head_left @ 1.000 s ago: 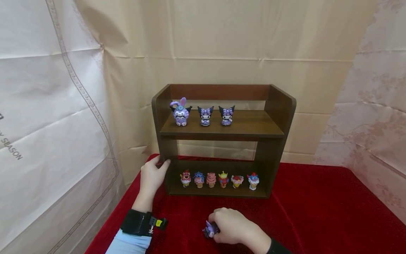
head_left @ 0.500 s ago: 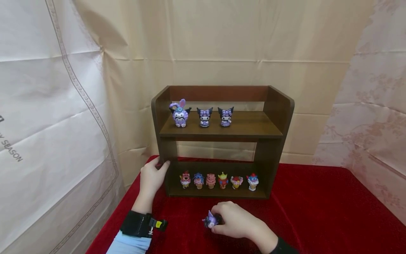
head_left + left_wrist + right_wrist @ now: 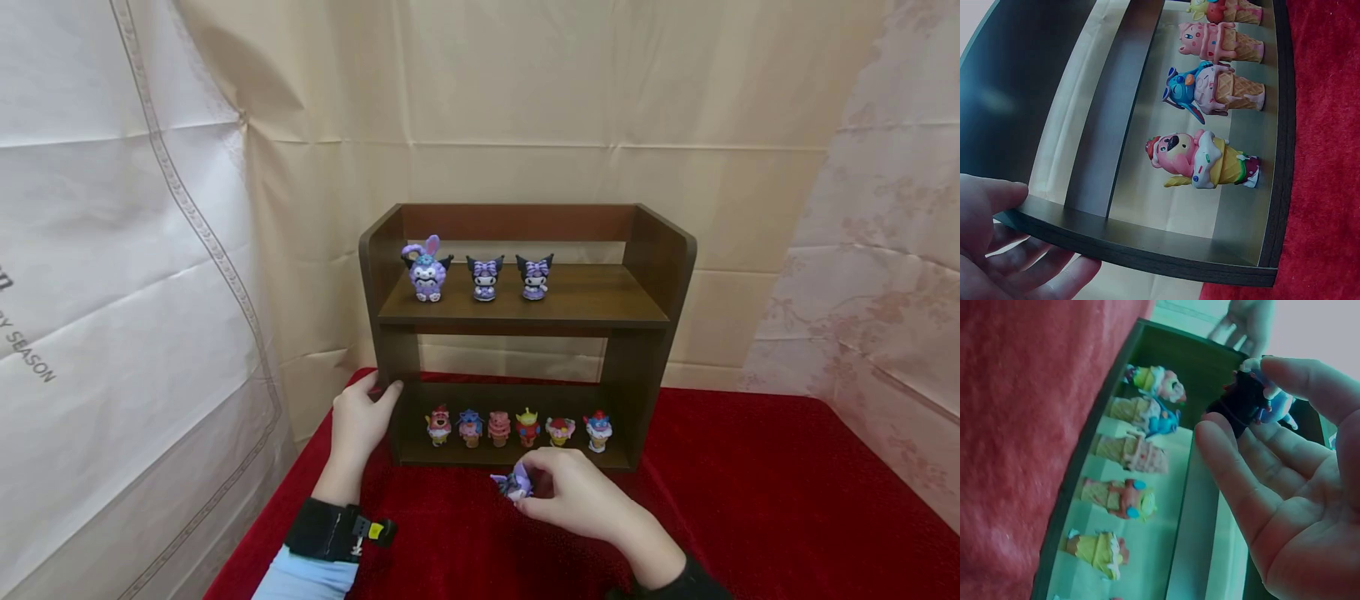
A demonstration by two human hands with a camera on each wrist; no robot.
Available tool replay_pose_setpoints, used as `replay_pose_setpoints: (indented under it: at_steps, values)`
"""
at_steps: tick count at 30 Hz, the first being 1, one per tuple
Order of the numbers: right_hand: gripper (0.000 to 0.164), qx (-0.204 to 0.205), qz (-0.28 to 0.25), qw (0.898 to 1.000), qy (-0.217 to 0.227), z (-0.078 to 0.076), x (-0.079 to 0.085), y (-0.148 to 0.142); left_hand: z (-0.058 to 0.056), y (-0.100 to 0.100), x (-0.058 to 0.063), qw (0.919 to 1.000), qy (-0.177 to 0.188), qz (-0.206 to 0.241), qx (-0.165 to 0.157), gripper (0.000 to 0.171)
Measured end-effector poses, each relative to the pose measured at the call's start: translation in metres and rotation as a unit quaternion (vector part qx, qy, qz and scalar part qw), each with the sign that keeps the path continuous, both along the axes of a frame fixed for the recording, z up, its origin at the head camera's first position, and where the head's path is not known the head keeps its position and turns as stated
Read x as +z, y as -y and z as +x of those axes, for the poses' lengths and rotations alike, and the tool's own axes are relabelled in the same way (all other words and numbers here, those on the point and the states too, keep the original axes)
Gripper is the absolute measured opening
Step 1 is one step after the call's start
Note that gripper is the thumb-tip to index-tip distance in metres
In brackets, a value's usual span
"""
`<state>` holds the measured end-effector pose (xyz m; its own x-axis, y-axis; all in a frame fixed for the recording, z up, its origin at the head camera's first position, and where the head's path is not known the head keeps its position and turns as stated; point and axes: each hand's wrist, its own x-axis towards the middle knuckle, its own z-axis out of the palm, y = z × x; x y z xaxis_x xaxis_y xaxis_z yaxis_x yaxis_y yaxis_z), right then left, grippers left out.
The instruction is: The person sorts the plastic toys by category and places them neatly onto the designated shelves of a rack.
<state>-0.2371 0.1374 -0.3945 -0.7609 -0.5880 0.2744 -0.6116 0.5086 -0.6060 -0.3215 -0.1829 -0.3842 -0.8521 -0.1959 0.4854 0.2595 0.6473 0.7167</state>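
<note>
My left hand [image 3: 360, 417] grips the left side panel of a dark brown two-tier shelf [image 3: 600, 296]; in the left wrist view the thumb lies on the panel's inner face and the fingers pass outside it. My right hand [image 3: 577, 492] pinches a small purple and black figurine [image 3: 514, 484] between thumb and fingers, in front of the shelf's lower edge. From the right wrist, the figurine's dark body [image 3: 1239, 403] shows tilted at the fingertips. On the upper tier stand a bunny-eared purple figurine [image 3: 427, 277] and two bow-wearing ones, left [image 3: 485, 279] and right [image 3: 535, 279].
Several ice-cream-cone figurines line the lower tier, from a pink bear [image 3: 1179, 153] at the left to a blue and red one [image 3: 597, 431] at the right. A red cloth [image 3: 765, 492] covers the table. Beige fabric [image 3: 517, 100] hangs behind the shelf.
My right hand has lifted the purple and black figurine off the red cloth and carried it forward, toward the shelf. The left hand keeps its grip on the side panel.
</note>
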Motion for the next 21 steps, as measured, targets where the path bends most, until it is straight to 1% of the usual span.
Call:
replay_pose_setpoints:
  at_steps: [9, 15, 18, 21]
  values:
    - [0.018, -0.036, -0.052, 0.998, 0.012, -0.001, 0.01, -0.018, 0.0, 0.001, 0.0, 1.0, 0.006, 0.0, 0.001, 0.036]
    - [0.022, -0.069, -0.084, 0.994, 0.02, -0.002, 0.012, -0.026, 0.0, 0.002, 0.0, 0.9999, 0.011, 0.007, -0.001, 0.037]
    - [0.025, -0.083, -0.103, 0.991, 0.009, -0.001, 0.013, -0.03, 0.0, 0.002, -0.001, 0.9999, 0.011, 0.006, -0.002, 0.037]
    - [0.027, -0.092, -0.115, 0.989, -0.019, -0.002, 0.017, -0.033, 0.0, 0.001, -0.001, 0.9999, 0.01, 0.006, -0.002, 0.037]
